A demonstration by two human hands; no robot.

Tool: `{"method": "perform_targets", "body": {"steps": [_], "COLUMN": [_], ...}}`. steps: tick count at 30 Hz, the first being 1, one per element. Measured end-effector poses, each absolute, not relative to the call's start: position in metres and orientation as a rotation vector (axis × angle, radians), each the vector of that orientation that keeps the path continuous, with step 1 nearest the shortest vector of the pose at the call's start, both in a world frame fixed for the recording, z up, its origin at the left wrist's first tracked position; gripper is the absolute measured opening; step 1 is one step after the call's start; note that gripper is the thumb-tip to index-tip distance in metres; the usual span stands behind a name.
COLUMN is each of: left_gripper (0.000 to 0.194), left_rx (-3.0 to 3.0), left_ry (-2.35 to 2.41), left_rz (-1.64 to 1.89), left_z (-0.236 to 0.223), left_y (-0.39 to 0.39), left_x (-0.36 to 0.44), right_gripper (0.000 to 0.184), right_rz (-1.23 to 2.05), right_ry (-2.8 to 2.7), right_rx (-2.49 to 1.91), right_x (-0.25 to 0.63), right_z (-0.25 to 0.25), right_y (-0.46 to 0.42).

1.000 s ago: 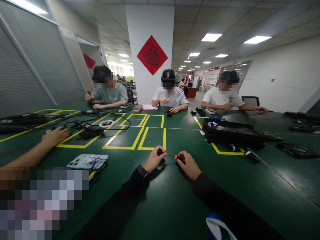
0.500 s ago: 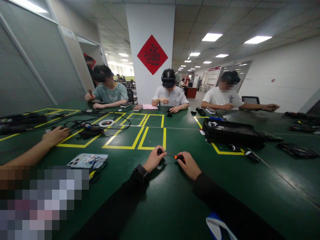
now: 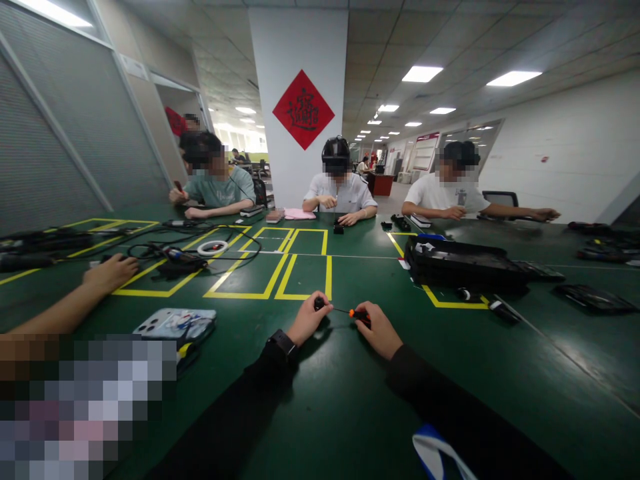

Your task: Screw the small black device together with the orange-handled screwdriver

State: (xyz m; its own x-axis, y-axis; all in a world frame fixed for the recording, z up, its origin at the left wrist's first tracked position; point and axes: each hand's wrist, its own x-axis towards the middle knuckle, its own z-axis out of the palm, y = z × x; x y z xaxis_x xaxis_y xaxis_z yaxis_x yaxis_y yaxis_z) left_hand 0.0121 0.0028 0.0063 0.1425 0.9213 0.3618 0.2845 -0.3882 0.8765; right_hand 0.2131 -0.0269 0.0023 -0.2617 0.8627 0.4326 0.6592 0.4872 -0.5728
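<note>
Just above the green table, my left hand (image 3: 309, 320) is closed on a small black part (image 3: 319, 304) that shows between thumb and fingers; its kind I cannot make out. My right hand (image 3: 379, 331) wraps round the black and orange handle of a screwdriver (image 3: 353, 313). The thin metal shaft points left and its tip meets the black part or the fingers holding it; the exact contact is too small to tell. A dark watch (image 3: 283, 347) sits on my left wrist.
A black open case (image 3: 465, 263) lies at the right, cables (image 3: 175, 257) and a tape roll (image 3: 213, 247) at the left. A phone (image 3: 175, 323) is nearer. A co-worker's arm (image 3: 65, 307) reaches in from the left; several people sit opposite. Yellow tape (image 3: 240, 295) marks the table (image 3: 320, 413).
My hands keep nearly the same place and grip. The whole view has shifted very slightly.
</note>
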Motion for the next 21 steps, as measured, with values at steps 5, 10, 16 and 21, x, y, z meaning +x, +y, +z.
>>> {"method": "perform_targets", "body": {"steps": [5,10,16,21], "left_gripper": [0.007,0.007,0.008,0.011], "left_rx": [1.766,1.780,1.783,1.741], "left_ry": [1.176,1.159,1.147,1.116], "left_rz": [1.238,1.243,1.245,1.270], "left_z": [0.0089,0.0080,0.0059,0.0072], "left_y": [0.0015,0.0022,0.0033,0.0025], "left_x": [0.0129,0.0127,0.0114,0.0105], "right_gripper": [0.014,0.017,0.020,0.022], "right_rz": [0.311,0.284,0.290,0.316], "right_ry": [-2.056,-2.103,-2.112,-2.075], "right_rx": [-1.264,-1.231,-1.218,-1.192], "right_x": [0.2120,0.2130,0.2140,0.2142], "right_z": [0.0037,0.0047,0.0024,0.0021], "right_y": [-0.0272,-0.0266,-0.0249,-0.0253]}}
